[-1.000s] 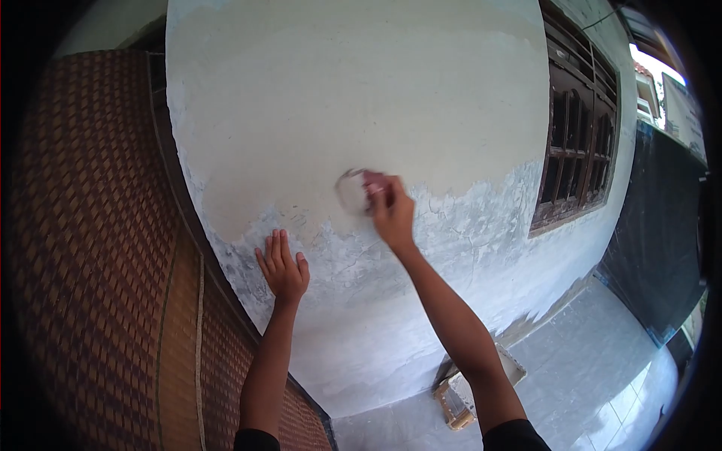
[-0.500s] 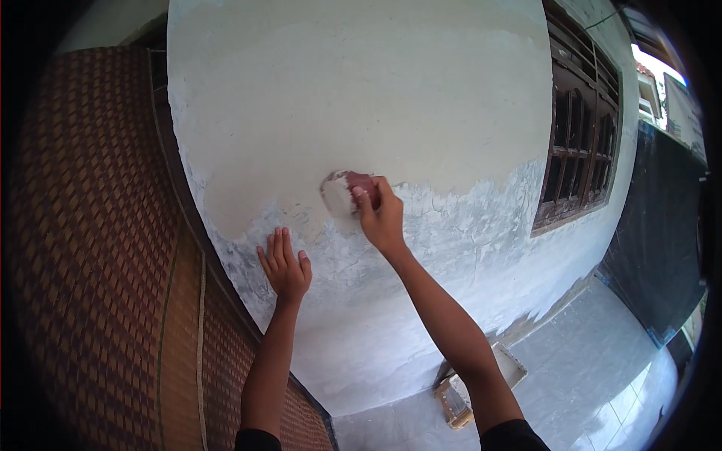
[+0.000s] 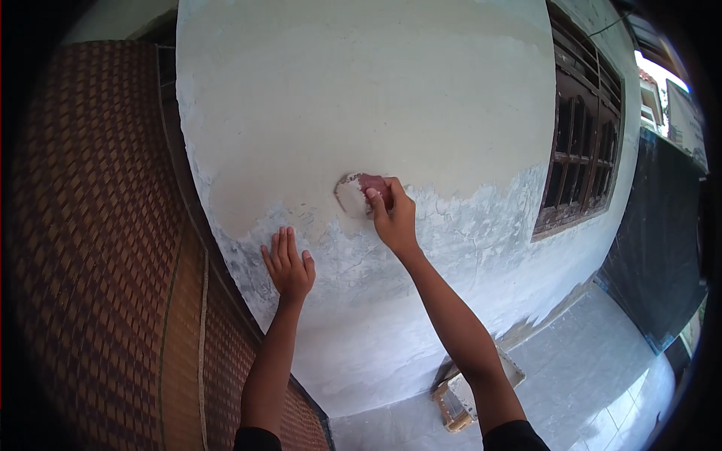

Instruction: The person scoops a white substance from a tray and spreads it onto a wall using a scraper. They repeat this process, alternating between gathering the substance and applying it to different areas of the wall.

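Observation:
My right hand [image 3: 397, 218] grips a reddish-brown putty scraper [image 3: 370, 183] between thumb and fingers. Pale putty coats the left part of the scraper, which lies against the wall [image 3: 361, 98]. It is at the border between the smooth cream coating above and the patchy, cracked white-grey surface below. Lower and to the left, my left hand [image 3: 290, 263] rests flat on the patchy area, fingers pointing up and holding nothing.
A woven brown panel [image 3: 90, 225] stands along the left side. On the right are a barred wooden window [image 3: 583, 135] and a dark sheet [image 3: 654, 233]. A pale tray [image 3: 514, 370] and a wood-edged item [image 3: 455, 410] sit on the tiled floor [image 3: 556, 376], partly behind my right forearm.
My right hand and the scraper have shifted slightly to the right along the wall. My left hand stays at about the same spot, while the camera view has moved a little.

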`<state>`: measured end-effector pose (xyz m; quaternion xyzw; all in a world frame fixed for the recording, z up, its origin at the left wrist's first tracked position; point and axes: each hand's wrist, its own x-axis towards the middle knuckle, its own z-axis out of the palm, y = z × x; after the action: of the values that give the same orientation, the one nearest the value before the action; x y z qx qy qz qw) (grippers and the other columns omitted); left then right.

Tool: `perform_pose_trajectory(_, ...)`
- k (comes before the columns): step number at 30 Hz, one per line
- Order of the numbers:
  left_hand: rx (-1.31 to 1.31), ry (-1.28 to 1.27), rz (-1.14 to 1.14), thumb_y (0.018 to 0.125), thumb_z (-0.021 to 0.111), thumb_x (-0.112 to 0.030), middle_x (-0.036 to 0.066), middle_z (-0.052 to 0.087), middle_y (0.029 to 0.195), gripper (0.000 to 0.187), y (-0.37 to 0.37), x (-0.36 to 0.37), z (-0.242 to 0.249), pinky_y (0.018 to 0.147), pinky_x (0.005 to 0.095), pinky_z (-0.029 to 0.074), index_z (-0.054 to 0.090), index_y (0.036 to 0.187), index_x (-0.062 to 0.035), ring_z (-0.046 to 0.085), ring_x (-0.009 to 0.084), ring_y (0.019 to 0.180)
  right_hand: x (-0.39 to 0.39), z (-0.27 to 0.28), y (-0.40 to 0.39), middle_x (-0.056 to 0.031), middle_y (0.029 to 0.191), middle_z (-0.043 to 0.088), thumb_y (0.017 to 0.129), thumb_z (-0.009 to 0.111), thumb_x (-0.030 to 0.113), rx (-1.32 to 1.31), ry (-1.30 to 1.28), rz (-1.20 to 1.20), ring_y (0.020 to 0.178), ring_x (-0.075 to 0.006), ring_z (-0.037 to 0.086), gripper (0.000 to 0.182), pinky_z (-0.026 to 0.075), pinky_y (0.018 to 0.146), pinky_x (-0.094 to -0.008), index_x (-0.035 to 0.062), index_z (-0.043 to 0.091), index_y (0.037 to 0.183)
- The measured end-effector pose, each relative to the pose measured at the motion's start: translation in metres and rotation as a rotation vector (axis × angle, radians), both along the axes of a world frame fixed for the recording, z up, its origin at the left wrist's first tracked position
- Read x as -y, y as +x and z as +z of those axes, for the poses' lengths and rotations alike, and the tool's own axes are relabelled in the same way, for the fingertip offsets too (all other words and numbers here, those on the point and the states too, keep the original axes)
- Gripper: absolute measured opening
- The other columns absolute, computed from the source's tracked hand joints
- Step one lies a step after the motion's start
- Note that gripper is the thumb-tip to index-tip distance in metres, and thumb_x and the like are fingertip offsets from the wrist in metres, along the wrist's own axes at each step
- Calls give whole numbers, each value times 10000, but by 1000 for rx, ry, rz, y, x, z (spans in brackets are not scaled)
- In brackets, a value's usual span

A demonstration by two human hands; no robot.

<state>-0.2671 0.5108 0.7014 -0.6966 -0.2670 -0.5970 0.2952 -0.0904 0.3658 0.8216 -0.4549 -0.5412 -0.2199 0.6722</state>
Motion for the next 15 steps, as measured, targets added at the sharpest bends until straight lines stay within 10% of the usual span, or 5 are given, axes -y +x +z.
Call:
perform_pose_trajectory(6,11,-16,-2,919,483,-199,144,376,1481,579,0,1,1,1165,552,172,364,1447,6,317,318,1394,17,-1,65,-85,952,624,996,552,247,-574,338,-117,839,-150,592,249,499,740,-286,18,571,1090)
perform_pose_trajectory(12,2,-18,-3,918,483,-198,143,374,1482,582,1,0,-2,1168,550,164,360,1450,4,310,316,1398,2,-9,26,-76,868,640,976,590,211,-127,128,26,798,-137,600,207,493,678,-281,35,589,1087)
perform_pose_trajectory(15,-8,-15,-8,920,482,-200,141,373,1483,582,-1,1,-1,1168,551,167,359,1451,4,307,314,1401,2,-15,45,-95,916,649,973,590,211,-316,75,-43,829,-138,597,224,492,738,-291,29,588,1103)
